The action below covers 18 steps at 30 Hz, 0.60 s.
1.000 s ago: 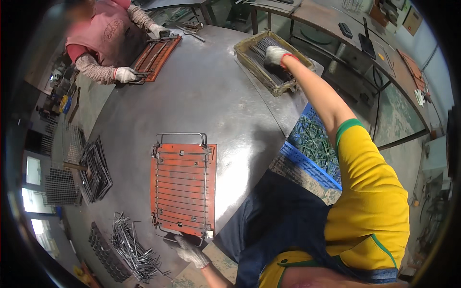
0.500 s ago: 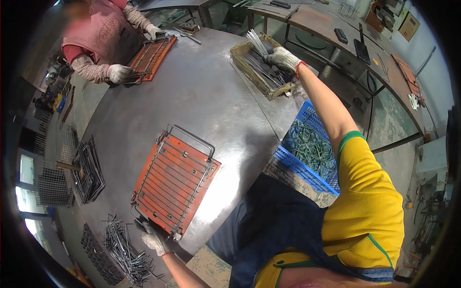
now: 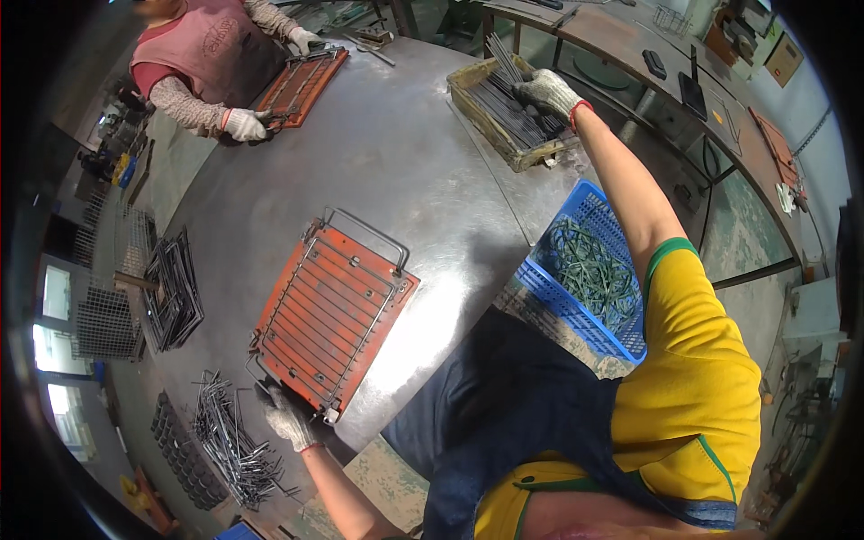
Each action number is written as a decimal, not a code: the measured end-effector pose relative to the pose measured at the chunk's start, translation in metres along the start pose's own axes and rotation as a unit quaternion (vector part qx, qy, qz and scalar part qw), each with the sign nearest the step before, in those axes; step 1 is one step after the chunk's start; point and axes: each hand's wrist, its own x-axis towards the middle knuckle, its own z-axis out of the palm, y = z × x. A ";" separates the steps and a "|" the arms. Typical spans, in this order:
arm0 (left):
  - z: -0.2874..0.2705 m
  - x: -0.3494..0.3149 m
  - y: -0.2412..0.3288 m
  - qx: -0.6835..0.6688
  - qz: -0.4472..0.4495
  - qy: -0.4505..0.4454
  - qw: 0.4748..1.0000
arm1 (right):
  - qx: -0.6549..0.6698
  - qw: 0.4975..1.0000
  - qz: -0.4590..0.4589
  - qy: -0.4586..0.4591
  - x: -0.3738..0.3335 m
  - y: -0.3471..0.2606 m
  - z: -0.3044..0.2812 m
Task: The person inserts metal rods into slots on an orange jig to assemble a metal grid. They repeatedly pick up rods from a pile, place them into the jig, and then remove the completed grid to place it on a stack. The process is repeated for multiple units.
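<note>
An orange board lies on the metal table, carrying a wire rack of parallel rods with a bent loop at each end. My gloved left hand is closed at the board's near corner, around the rack's near wire loop; its fingertips are partly hidden. At the far right, my gloved right hand reaches over a worn yellowish tray of thin metal rods. Its fingers are wrapped round a bundle of rods whose ends stick up past the hand.
Across the metal table, a co-worker's gloved hands hold another orange board. A blue basket with green strips stands at right. Toward the left edge lie stacked wire frames and a pile of bent rods.
The rods in my right hand have tipped lower and show less length above the tray. The whole view has shifted slightly; my left hand stays at the board's corner.
</note>
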 end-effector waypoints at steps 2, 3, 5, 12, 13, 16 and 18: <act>0.001 -0.008 0.000 -0.083 -0.020 0.024 0.996 | -0.026 0.999 -0.013 0.035 0.005 -0.002 0.003; 0.008 -0.015 0.004 -0.167 -0.025 0.051 0.984 | -0.044 0.996 -0.051 0.056 0.005 -0.007 0.003; 0.023 -0.029 0.018 0.030 -0.021 0.053 0.998 | -0.169 0.974 -0.107 0.106 0.022 0.003 -0.012; 0.017 -0.023 0.021 0.271 0.046 0.111 0.955 | 0.250 0.952 -0.166 -0.061 -0.076 -0.105 -0.005; 0.031 -0.039 0.058 0.342 0.037 0.130 0.930 | 0.260 0.936 -0.196 -0.135 -0.065 -0.088 0.020; 0.031 -0.051 0.078 0.346 0.241 0.161 0.892 | 0.226 0.907 -0.219 -0.279 -0.177 -0.158 0.089; 0.063 -0.061 0.130 0.246 0.153 -0.006 0.957 | 0.229 0.875 -0.156 -0.398 -0.223 -0.179 0.109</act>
